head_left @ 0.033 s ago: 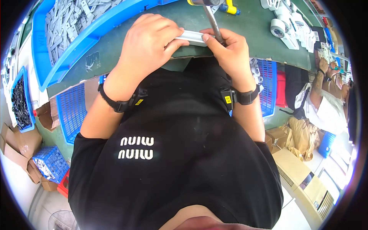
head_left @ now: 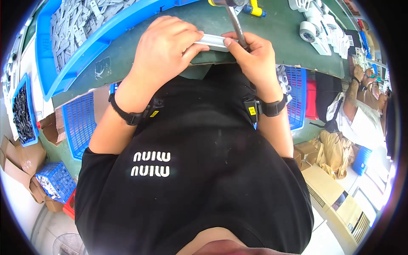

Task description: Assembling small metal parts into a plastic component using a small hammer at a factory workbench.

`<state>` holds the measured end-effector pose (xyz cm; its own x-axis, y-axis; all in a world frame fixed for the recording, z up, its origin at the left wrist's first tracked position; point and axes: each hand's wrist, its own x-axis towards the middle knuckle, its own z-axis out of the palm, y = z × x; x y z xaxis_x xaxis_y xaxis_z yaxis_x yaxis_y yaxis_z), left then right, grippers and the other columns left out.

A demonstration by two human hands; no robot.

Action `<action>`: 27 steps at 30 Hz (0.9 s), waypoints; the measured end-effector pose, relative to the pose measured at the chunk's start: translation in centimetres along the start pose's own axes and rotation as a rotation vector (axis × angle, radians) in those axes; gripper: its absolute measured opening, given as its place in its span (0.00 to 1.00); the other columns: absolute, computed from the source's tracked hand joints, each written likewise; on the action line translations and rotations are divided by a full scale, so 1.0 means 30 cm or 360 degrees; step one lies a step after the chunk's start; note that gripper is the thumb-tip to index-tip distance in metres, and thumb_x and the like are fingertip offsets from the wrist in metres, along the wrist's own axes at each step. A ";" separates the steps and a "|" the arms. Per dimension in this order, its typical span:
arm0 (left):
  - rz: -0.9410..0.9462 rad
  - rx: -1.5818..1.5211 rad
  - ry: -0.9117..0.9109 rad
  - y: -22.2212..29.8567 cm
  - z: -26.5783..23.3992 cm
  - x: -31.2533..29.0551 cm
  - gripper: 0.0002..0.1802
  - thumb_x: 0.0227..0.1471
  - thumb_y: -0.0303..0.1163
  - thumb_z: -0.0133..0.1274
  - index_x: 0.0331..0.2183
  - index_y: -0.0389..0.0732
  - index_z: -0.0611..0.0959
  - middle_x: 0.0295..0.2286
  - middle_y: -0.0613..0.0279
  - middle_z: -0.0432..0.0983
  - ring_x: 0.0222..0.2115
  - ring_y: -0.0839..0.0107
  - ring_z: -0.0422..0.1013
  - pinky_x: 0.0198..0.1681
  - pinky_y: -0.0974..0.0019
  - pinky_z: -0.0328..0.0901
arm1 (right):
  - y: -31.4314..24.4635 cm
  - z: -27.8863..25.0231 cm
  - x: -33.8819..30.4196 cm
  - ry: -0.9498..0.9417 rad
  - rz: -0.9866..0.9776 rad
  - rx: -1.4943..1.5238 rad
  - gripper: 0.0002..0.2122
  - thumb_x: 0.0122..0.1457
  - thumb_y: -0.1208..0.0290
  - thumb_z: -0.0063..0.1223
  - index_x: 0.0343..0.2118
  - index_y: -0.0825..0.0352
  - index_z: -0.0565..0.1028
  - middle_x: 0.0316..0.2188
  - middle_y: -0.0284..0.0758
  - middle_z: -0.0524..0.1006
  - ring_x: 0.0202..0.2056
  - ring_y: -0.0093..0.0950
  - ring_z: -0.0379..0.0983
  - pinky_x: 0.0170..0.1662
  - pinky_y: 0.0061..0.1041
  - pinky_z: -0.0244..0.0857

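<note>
Between my two hands, just above the bench's near edge, is a short white channel-shaped piece (head_left: pixel 212 41) with lengthwise grooves. My left hand (head_left: pixel 163 46) pinches its left end between thumb and fingers. At the other end my right hand (head_left: pixel 257 53) is closed on it, thumb in front. A metal rod (head_left: pixel 236 24) slants down into the crook of my right hand; whether the fingers grip it is hidden. Its top meets a dark part with a yellow edge (head_left: pixel 221 2), cut off by the picture's upper edge.
A blue tray (head_left: pixel 76 57) of grey flat parts stands at left on the green bench (head_left: pixel 280 36). A yellow-and-blue tool (head_left: pixel 255 9) lies beyond my hands. White camera-like housings (head_left: pixel 312 29) crowd the right side. Blue crates (head_left: pixel 80 123) stand below; another person's arm (head_left: pixel 352 95) shows far right.
</note>
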<state>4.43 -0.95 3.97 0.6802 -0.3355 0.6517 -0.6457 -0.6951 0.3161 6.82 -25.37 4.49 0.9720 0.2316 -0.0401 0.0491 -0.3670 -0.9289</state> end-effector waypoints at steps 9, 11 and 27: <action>-0.0067 0.0094 0.0009 0.082 0.033 0.003 0.08 0.53 0.27 0.69 0.36 0.37 0.90 0.40 0.58 0.88 0.40 0.58 0.83 0.61 0.51 0.74 | -0.025 -0.006 0.002 -0.0053 0.0052 -0.0001 0.10 0.64 0.66 0.67 0.40 0.68 0.87 0.18 0.20 0.69 0.24 0.11 0.62 0.27 0.20 0.55; -0.0050 0.0087 -0.0002 0.086 0.043 0.001 0.09 0.53 0.27 0.68 0.38 0.37 0.90 0.41 0.58 0.88 0.41 0.58 0.83 0.60 0.53 0.75 | -0.011 -0.003 0.001 -0.0019 -0.0032 -0.0047 0.10 0.64 0.66 0.67 0.40 0.68 0.87 0.18 0.20 0.69 0.23 0.11 0.62 0.27 0.20 0.55; 0.0016 0.0178 0.0065 0.086 0.076 0.006 0.08 0.48 0.24 0.69 0.31 0.38 0.84 0.34 0.64 0.84 0.32 0.62 0.80 0.31 0.62 0.74 | -0.011 -0.116 -0.170 0.0083 -0.0414 0.0066 0.14 0.75 0.64 0.51 0.46 0.72 0.81 0.21 0.26 0.72 0.21 0.13 0.64 0.25 0.19 0.55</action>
<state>3.67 -4.26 3.34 0.6576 -0.3181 0.6829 -0.6081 -0.7592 0.2319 2.63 -29.56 6.29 0.9386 0.2660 0.2198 0.2902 -0.2638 -0.9199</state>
